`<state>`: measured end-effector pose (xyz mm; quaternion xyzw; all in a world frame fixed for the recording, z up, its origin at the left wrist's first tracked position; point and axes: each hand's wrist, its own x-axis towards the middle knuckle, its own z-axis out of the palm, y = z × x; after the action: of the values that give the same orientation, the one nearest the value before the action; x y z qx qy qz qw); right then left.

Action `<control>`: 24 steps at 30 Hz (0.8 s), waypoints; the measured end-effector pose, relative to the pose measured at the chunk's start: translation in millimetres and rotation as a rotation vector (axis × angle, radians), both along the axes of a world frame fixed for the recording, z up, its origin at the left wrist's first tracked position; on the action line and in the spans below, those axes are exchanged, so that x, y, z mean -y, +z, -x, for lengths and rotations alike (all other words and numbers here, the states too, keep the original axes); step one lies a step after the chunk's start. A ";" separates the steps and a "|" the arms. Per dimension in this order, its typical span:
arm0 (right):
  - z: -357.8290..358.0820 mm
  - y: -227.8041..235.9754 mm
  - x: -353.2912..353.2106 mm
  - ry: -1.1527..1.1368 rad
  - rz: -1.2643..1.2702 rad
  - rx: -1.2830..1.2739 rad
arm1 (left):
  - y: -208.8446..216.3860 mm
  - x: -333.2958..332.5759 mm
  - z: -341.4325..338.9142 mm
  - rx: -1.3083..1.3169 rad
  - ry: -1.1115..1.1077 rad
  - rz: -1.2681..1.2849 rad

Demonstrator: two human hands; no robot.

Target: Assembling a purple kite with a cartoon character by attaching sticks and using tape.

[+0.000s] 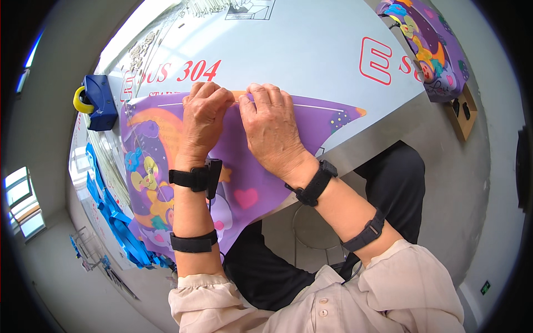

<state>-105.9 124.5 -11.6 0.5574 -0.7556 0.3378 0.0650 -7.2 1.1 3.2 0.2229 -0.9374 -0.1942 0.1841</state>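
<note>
Head view: the only view, looking down on both hands at the desk (311,50).
Left hand (202,114): fingers (214,93) curled down, pinching the far edge of the purple sheet (250,188).
Right hand (272,127): just beside the left, fingers (266,91) bent over the same edge, closed on it.
Purple sheet: printed plastic, flat under both palms, its near part hanging over the desk edge toward the lap; likely pressed down so the fold keeps straight.
Left of the fingers: blue tape holder (100,102), blue strips (119,222) nearer the body.
Beyond the fingers: bare white desk, open room.
Far right: another purple piece (433,44), well apart.
</note>
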 end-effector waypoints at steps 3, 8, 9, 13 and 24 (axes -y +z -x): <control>-2.2 -9.6 -0.5 0.005 0.084 -0.001 | 3.2 -0.2 0.5 0.050 -0.011 0.010; 17.6 -6.3 3.9 0.026 0.034 0.211 | 0.1 -2.9 3.3 0.078 0.022 0.007; 20.4 -2.1 6.9 0.018 -0.026 0.194 | -0.2 -2.2 4.1 0.066 0.017 0.009; 14.9 -1.0 17.7 -0.016 -0.080 0.158 | -0.9 -1.7 1.1 0.039 0.032 0.017; 7.5 -1.3 22.2 -0.101 -0.159 0.114 | 1.2 -3.2 3.2 0.049 0.053 0.067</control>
<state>-113.4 102.3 -12.9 0.5020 -0.8096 0.3042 -0.0057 -10.4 4.3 4.3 0.2462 -0.9414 -0.1522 0.1734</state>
